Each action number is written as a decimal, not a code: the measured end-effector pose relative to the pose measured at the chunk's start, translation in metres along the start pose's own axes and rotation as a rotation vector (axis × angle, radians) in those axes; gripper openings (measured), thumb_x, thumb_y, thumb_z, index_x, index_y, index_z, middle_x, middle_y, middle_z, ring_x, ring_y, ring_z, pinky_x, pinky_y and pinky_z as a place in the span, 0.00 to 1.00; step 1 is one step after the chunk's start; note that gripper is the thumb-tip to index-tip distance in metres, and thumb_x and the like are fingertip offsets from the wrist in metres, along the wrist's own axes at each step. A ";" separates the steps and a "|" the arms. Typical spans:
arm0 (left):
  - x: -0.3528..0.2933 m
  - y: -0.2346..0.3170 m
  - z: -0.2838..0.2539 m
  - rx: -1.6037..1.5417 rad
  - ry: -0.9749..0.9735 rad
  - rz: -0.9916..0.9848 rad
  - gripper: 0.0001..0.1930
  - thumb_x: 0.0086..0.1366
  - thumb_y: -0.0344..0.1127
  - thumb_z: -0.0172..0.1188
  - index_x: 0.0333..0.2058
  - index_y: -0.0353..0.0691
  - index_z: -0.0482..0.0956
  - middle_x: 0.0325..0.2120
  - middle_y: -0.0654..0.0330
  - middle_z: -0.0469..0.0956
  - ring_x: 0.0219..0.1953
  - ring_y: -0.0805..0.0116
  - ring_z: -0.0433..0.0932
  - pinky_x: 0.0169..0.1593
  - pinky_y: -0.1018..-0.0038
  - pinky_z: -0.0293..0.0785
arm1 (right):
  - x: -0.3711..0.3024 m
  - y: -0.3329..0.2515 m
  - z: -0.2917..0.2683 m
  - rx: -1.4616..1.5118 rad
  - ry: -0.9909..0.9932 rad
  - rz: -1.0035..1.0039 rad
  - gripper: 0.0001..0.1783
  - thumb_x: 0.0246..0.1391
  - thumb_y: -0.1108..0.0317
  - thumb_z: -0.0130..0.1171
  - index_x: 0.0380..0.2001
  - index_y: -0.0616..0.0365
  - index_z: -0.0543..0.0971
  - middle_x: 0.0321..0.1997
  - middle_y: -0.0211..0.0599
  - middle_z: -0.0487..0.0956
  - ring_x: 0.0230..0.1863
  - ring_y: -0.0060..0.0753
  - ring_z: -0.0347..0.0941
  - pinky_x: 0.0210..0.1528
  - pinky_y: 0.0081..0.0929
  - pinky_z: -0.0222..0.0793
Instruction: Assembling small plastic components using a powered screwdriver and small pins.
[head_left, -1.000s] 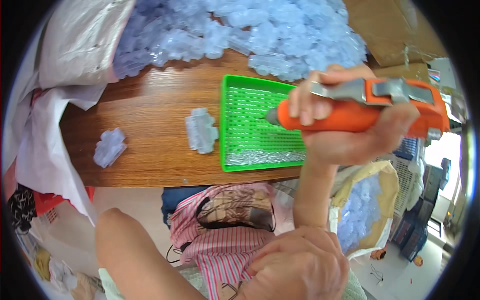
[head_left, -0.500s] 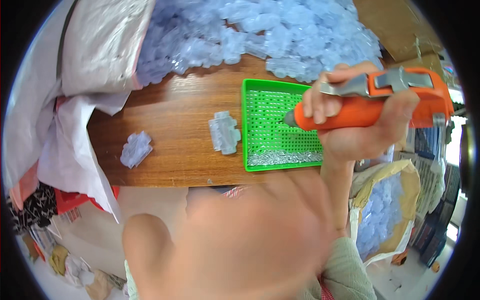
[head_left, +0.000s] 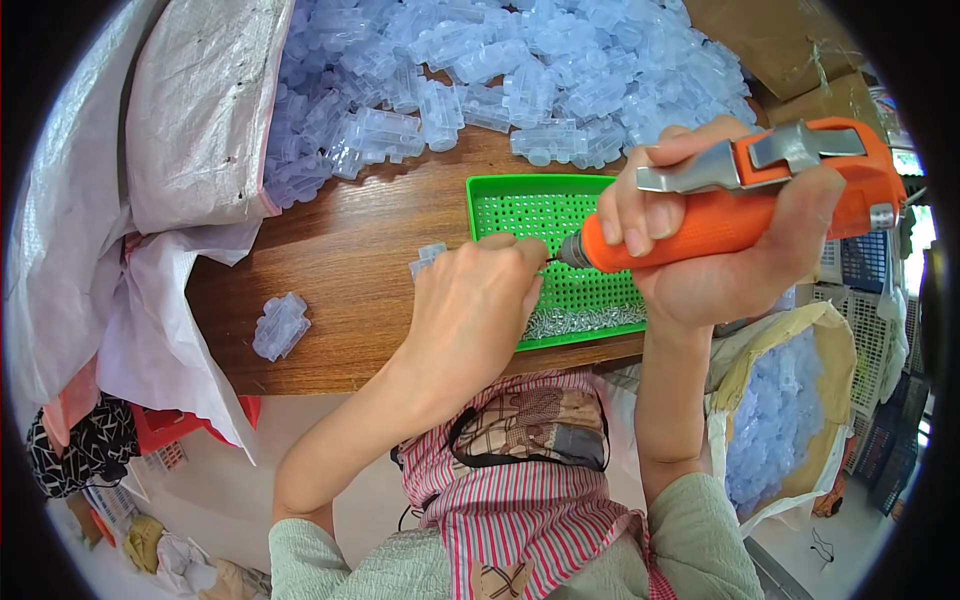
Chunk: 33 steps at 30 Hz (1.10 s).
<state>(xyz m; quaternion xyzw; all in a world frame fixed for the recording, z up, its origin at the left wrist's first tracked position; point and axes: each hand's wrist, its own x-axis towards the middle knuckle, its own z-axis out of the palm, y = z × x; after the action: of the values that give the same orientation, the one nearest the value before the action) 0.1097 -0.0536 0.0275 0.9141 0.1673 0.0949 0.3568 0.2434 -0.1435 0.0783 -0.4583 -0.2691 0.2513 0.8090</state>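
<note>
My right hand (head_left: 690, 225) is wrapped round an orange power screwdriver (head_left: 700, 228) with a metal lever along its top. The tool lies nearly level, its dark tip pointing left over the green perforated tray (head_left: 475, 215). At that tip, my left hand (head_left: 480, 300) is closed, thumb and fingers together; what they pinch, if anything, is hidden. Small silvery screws (head_left: 585, 322) lie along the tray's near side. A clear plastic fitting (head_left: 428, 256) shows partly behind my left hand, on the table. Another clear fitting (head_left: 282, 326) lies farther left.
A heap of clear bluish plastic fittings (head_left: 560, 70) covers the table's far side. White woven sacking (head_left: 200, 110) hangs over the left. At the right, below table height, an open sack (head_left: 775, 430) holds more fittings. Cardboard (head_left: 770, 45) stands at the far right.
My left hand has moved from the blurred near foreground up and away, to the screwdriver's tip over the tray. My right hand keeps its grip on the screwdriver.
</note>
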 end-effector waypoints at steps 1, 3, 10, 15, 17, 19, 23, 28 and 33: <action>0.000 0.000 0.001 0.006 0.003 -0.015 0.07 0.60 0.33 0.63 0.29 0.36 0.77 0.26 0.51 0.77 0.28 0.47 0.81 0.29 0.54 0.75 | 0.001 0.000 0.000 0.001 -0.002 -0.002 0.48 0.56 0.22 0.38 0.32 0.65 0.76 0.14 0.32 0.66 0.14 0.29 0.63 0.19 0.29 0.62; -0.001 0.002 0.002 0.011 0.009 -0.030 0.08 0.60 0.34 0.63 0.29 0.36 0.77 0.25 0.52 0.77 0.28 0.47 0.81 0.29 0.54 0.75 | 0.002 0.001 0.000 0.015 -0.097 -0.034 0.47 0.57 0.23 0.38 0.32 0.65 0.75 0.14 0.32 0.67 0.14 0.28 0.63 0.18 0.28 0.62; -0.014 0.001 0.008 0.099 -0.062 -0.062 0.07 0.63 0.36 0.62 0.34 0.39 0.81 0.28 0.54 0.79 0.28 0.50 0.81 0.29 0.57 0.76 | -0.002 0.006 0.003 0.040 -0.102 -0.030 0.47 0.58 0.24 0.37 0.31 0.66 0.74 0.14 0.32 0.67 0.14 0.27 0.64 0.18 0.27 0.63; -0.030 0.016 -0.004 0.038 -0.049 -0.043 0.06 0.63 0.36 0.62 0.35 0.41 0.82 0.32 0.55 0.80 0.30 0.52 0.81 0.31 0.57 0.75 | 0.001 0.012 0.000 0.000 -0.095 -0.006 0.46 0.58 0.24 0.40 0.31 0.67 0.74 0.16 0.34 0.68 0.15 0.26 0.65 0.19 0.28 0.65; -0.035 0.016 -0.011 0.001 0.015 -0.096 0.05 0.64 0.34 0.61 0.35 0.41 0.80 0.33 0.54 0.80 0.29 0.50 0.80 0.31 0.57 0.75 | -0.003 0.020 0.004 -0.120 -0.066 0.018 0.45 0.58 0.25 0.41 0.31 0.67 0.74 0.17 0.34 0.69 0.15 0.26 0.65 0.20 0.28 0.66; -0.040 0.002 -0.018 0.088 0.115 -0.128 0.06 0.68 0.36 0.55 0.38 0.40 0.76 0.33 0.51 0.80 0.28 0.47 0.81 0.28 0.55 0.75 | -0.007 0.028 0.003 -0.255 -0.026 0.036 0.44 0.58 0.27 0.44 0.32 0.68 0.74 0.19 0.35 0.70 0.17 0.28 0.67 0.22 0.30 0.67; -0.044 -0.023 -0.028 0.130 0.227 -0.385 0.13 0.73 0.40 0.50 0.33 0.37 0.71 0.26 0.46 0.79 0.27 0.39 0.78 0.28 0.49 0.70 | -0.007 0.044 -0.002 -0.210 -0.125 0.033 0.44 0.58 0.27 0.44 0.33 0.68 0.74 0.19 0.35 0.70 0.17 0.27 0.66 0.23 0.30 0.67; -0.050 -0.041 -0.029 -0.177 -0.011 -0.624 0.19 0.74 0.44 0.50 0.31 0.32 0.72 0.18 0.42 0.75 0.23 0.37 0.75 0.28 0.51 0.68 | -0.006 0.051 -0.002 -0.277 -0.127 0.050 0.45 0.58 0.26 0.43 0.33 0.68 0.74 0.19 0.34 0.69 0.16 0.26 0.65 0.23 0.29 0.66; -0.049 -0.041 -0.029 -0.434 -0.102 -0.724 0.20 0.74 0.45 0.51 0.34 0.30 0.73 0.14 0.49 0.73 0.16 0.55 0.76 0.24 0.61 0.69 | -0.008 0.061 -0.001 -0.291 -0.008 -0.040 0.44 0.58 0.26 0.41 0.33 0.65 0.74 0.19 0.33 0.68 0.16 0.26 0.64 0.22 0.29 0.65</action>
<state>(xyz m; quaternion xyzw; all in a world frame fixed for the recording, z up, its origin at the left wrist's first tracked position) 0.0458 -0.0257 0.0180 0.7037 0.4358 -0.0487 0.5590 0.2284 -0.1216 0.0228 -0.5643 -0.3147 0.1954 0.7378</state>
